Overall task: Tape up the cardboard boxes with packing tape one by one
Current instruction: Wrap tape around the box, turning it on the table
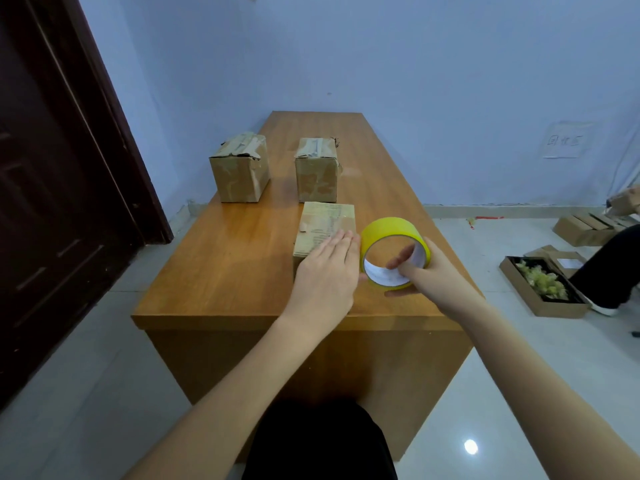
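Pale blue walls, dark door at left, long wooden desk (221, 268) running away from viewer. Nearest brown cardboard box (323, 226) sits near front edge; two more brown cardboard boxes (240, 172) (316, 169) stand farther back, tops rough with old tape. Left hand (327, 271) lies flat on nearest box, fingers straight, pressing top. Right hand (427, 271) grips yellow packing tape roll (394, 251) just right of that box, fingers hooked through core. Step judged: starting strip on first box. Next: find free end, stick near edge, pull across seam.
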